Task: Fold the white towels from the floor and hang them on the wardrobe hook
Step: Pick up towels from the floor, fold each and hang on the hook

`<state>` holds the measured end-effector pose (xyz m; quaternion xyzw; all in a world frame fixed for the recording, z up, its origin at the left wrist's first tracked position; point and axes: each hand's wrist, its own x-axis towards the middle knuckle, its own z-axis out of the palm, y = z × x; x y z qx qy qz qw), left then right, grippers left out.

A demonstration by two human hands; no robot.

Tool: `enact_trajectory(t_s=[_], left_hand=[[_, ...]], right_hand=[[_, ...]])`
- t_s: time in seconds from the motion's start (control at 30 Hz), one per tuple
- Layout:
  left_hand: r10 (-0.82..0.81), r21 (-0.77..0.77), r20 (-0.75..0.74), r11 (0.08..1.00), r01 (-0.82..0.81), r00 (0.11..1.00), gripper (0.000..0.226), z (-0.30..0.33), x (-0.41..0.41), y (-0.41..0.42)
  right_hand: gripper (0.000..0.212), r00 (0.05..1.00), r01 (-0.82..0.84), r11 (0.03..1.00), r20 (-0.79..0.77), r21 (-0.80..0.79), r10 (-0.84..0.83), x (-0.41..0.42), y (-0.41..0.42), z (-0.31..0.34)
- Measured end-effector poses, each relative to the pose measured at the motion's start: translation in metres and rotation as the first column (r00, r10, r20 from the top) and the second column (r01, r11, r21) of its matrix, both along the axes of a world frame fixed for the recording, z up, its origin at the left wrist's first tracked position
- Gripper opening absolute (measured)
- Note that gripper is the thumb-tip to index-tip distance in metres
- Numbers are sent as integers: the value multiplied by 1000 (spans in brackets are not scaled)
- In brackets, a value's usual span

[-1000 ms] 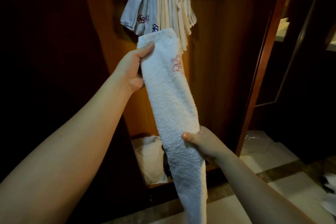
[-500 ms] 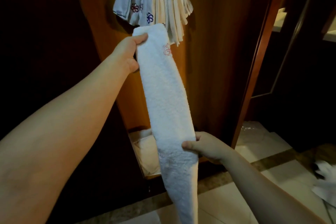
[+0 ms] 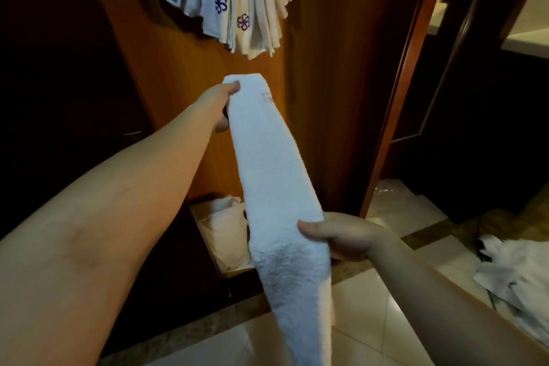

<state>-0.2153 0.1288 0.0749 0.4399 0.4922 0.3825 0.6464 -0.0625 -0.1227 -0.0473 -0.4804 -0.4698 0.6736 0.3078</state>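
Observation:
A long white towel [image 3: 273, 175], folded into a narrow strip with a small red flower mark near its top, stretches in front of the wardrobe. My left hand [image 3: 218, 105] pinches its upper end, thumb on top. My right hand [image 3: 341, 236] grips the strip lower down, thumb across the front; the free end hangs below toward the floor. Above, several folded white towels [image 3: 234, 0] with flower marks hang in a bunch inside the wardrobe; the hook itself is hidden by them.
The wooden wardrobe back panel [image 3: 326, 98] stands behind the towel. A cream bag [image 3: 222, 232] sits on the wardrobe's bottom shelf. More white towels [image 3: 517, 273] lie crumpled on the tiled floor at the right. A dark door frame [image 3: 401, 98] rises at the right.
The towel's top end, which reached the hanging bunch, now sits well below it. The view tilted, so the bunch sits higher in the frame. Both hands keep the same hold.

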Motion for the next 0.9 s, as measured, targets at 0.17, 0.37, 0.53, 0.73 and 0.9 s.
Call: enact_trajectory(t_s=[0.17, 0.37, 0.53, 0.73, 0.9], left_hand=[[-215, 41, -351, 969, 244, 911, 66, -46, 7, -11], [60, 674, -244, 728, 125, 968, 20, -77, -14, -110], [31, 805, -389, 498, 323, 921, 47, -110, -25, -184], [134, 743, -373, 635, 210, 918, 55, -103, -19, -173], [246, 699, -471, 690, 188, 847, 36, -110, -32, -142]], right_hand=[[58, 939, 205, 978, -290, 46, -184, 7, 11, 19], [50, 820, 483, 872, -392, 82, -417, 11, 41, 45], [62, 754, 606, 786, -399, 120, -521, -3, 49, 69], [43, 715, 691, 690, -340, 214, -611, -26, 56, 108], [44, 608, 790, 572, -407, 222, -682, -26, 66, 141]])
